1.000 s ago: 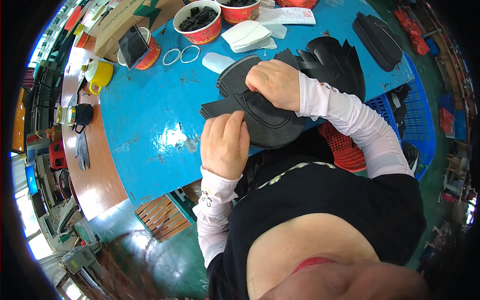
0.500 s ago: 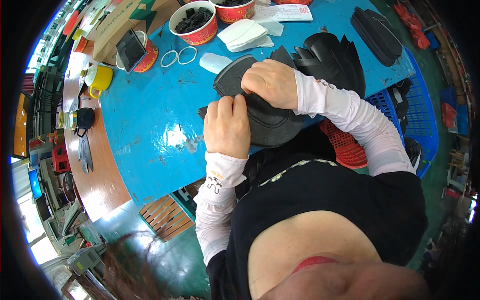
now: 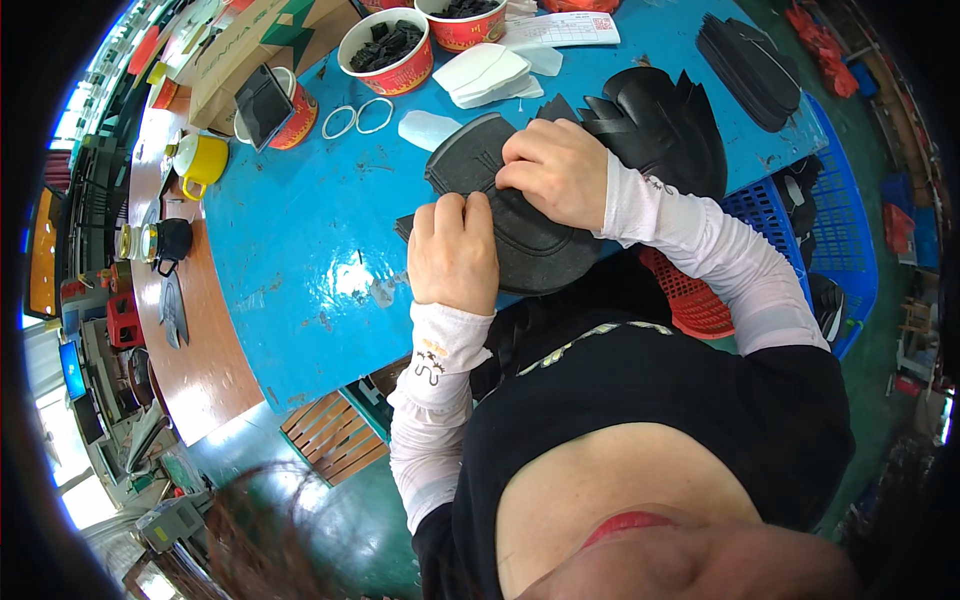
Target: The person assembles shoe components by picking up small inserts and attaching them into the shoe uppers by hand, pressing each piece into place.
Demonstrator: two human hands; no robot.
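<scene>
Scuffed and blue, the worktop (image 3: 310, 220) spreads across the head view, reaching to the person's black top. Near its front edge lies the black moulded piece (image 3: 545, 250), a curved seam across its face; clock directions run from there. At eight o'clock the left hand (image 3: 453, 250) rests on its edge — fingers side by side, bent over it. At one o'clock the right hand (image 3: 558, 172) bears down on it, fingers curled together; whether either hand pinches it I cannot tell, the fingertips being mostly hidden. More black pieces (image 3: 665, 130) lie at two o'clock, with a flat black stack (image 3: 750, 72) beyond. White sheets (image 3: 485, 75) sit near twelve, a red tub (image 3: 390, 62) of black scraps at eleven, two white rings (image 3: 357, 118) at ten. A blue basket (image 3: 845, 240) stands at three.
</scene>
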